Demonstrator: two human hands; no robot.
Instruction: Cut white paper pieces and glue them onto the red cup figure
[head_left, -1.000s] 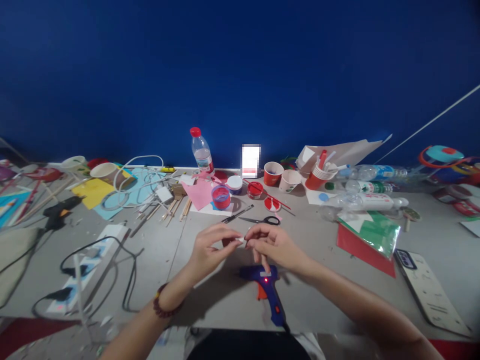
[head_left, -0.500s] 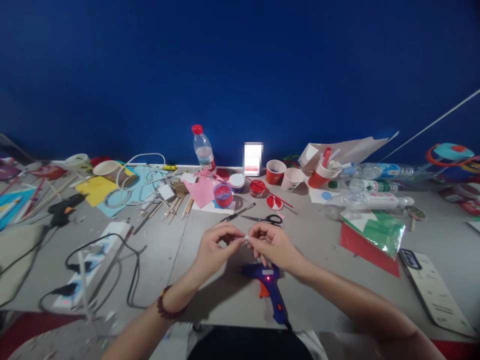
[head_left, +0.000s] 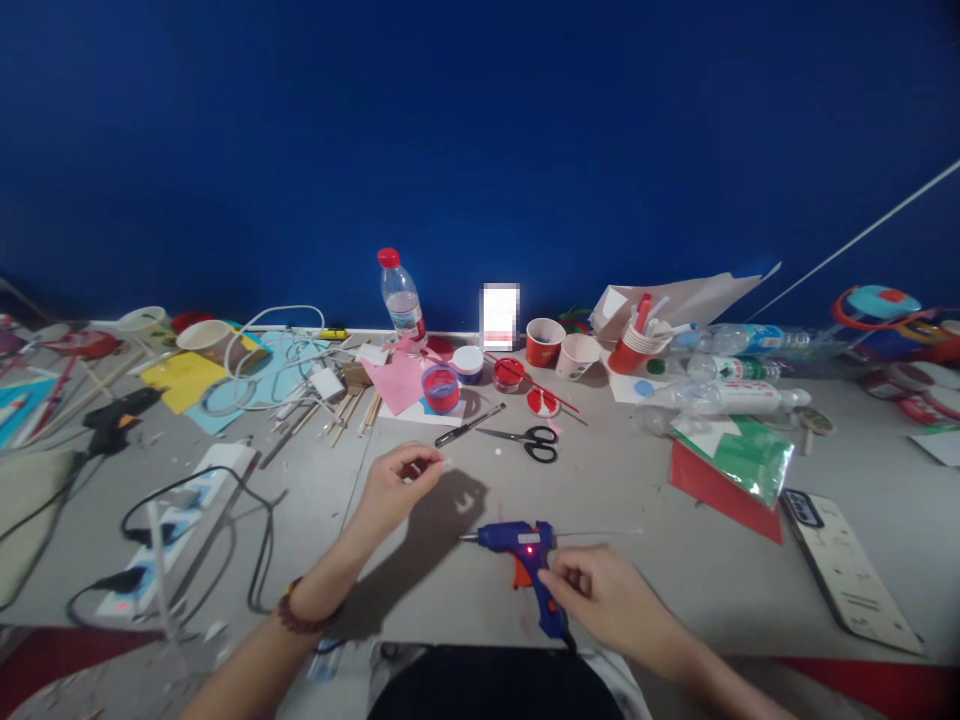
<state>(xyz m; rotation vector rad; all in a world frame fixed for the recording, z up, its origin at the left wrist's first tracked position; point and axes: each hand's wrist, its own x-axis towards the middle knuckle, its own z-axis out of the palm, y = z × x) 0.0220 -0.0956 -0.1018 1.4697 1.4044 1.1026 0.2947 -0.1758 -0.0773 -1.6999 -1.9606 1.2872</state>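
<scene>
My left hand (head_left: 395, 487) hovers above the grey table (head_left: 637, 560) with its fingers pinched on a small white piece (head_left: 445, 463). My right hand (head_left: 607, 608) is low at the near edge, fingers curled next to the handle of the blue glue gun (head_left: 525, 556); I cannot tell whether it touches it. The glue gun lies on the table with its red light on and its nozzle pointing left. Black-handled scissors (head_left: 529, 441) lie just beyond my hands.
Paint cups (head_left: 440, 388), paper cups (head_left: 543, 343), a water bottle (head_left: 399, 296), wooden sticks and coloured paper crowd the back. A power strip (head_left: 180, 520) with cables and a black glue gun (head_left: 112, 420) lie left. Red and green sheets (head_left: 739, 470) and a phone (head_left: 806, 510) lie right.
My hands have parted. The right hand dropped from the small white piece to the blue glue gun's handle; the left hand keeps the piece and moved slightly left.
</scene>
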